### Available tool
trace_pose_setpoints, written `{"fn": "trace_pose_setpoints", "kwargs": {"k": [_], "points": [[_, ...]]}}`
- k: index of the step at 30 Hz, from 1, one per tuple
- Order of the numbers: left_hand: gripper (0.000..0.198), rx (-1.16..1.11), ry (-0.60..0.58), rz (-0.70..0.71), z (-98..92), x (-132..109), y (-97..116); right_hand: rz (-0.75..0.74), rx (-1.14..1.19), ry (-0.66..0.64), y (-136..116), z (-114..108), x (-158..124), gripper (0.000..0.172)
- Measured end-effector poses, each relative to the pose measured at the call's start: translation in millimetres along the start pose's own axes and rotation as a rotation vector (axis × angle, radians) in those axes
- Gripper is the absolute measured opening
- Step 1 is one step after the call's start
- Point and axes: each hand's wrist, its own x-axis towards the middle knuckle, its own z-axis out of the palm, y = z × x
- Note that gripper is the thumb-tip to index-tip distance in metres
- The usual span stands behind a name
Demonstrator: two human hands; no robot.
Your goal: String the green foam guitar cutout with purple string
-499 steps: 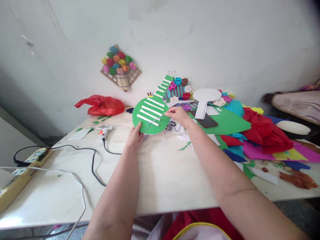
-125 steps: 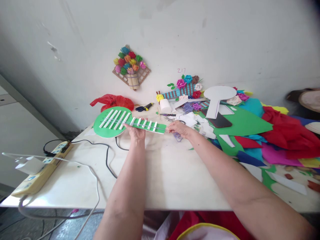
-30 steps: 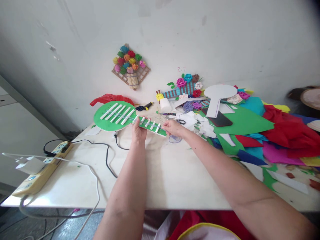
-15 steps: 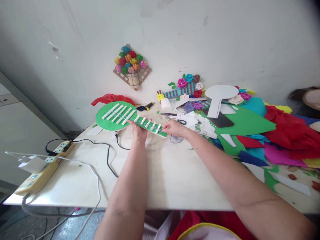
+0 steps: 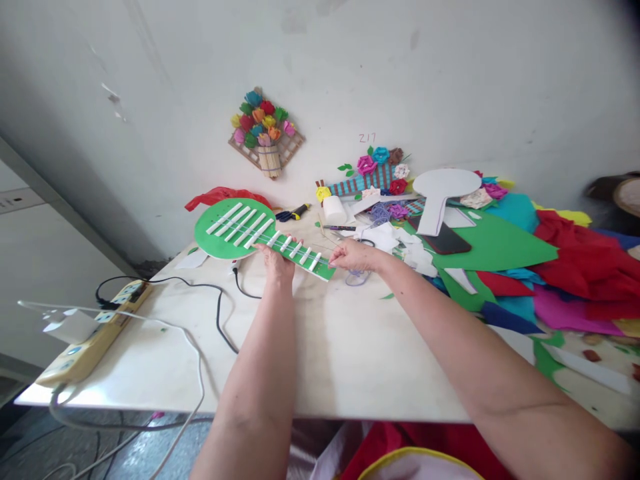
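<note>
A green guitar-shaped cutout [image 5: 203, 233] with white strips across its body and neck is held over the table, its round end to the left. My left hand [image 5: 278, 263] is closed around the neck near the body, thumb on the front face. Thin pale purple strands run lengthwise over the white strips. At the neck's right end, my right hand [image 5: 351, 256] is pinched on the yarn, its fingertips close to the edge. A loop of purple yarn [image 5: 357, 279] hangs or lies just below that hand. The fingertips' exact grip is too small to see clearly.
White paper scraps [image 5: 417, 257], scissors [image 5: 367, 241] and a dark phone [image 5: 447, 244] lie to the right, beside coloured sheets [image 5: 585, 257]. A white paddle-shaped cutout [image 5: 445, 183] rests on them. A power strip [image 5: 95, 340] with cables occupies the left edge. Flower crafts [image 5: 267, 133] decorate the wall.
The view has shifted slightly. The cutout tilts a little more, its neck end lower, while both hands keep nearly the same place and hold.
</note>
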Motion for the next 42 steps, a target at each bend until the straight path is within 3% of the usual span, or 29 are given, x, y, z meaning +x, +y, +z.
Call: {"fn": "trace_pose_setpoints", "kwargs": {"k": [8, 16, 26, 34, 42], "points": [[0.068, -0.048, 0.074, -0.007, -2.7, 5, 1, -0.040, -0.055, -0.007, 6, 4, 3, 0.006], [0.069, -0.080, 0.116, -0.013, -0.4, 4, 5, -0.061, -0.176, 0.066, 5, 7, 5, 0.008], [0.066, -0.116, 0.079, 0.024, -7.8, 7, 8, -0.088, -0.364, 0.194, -8, 9, 0, 0.011], [0.068, -0.109, 0.077, 0.031, -7.2, 5, 9, -0.123, -0.585, 0.192, -16, 6, -3, 0.013], [0.066, -0.120, 0.064, 0.038, -7.0, 5, 9, -0.070, -0.582, 0.164, -13, 9, -2, 0.016]]}}
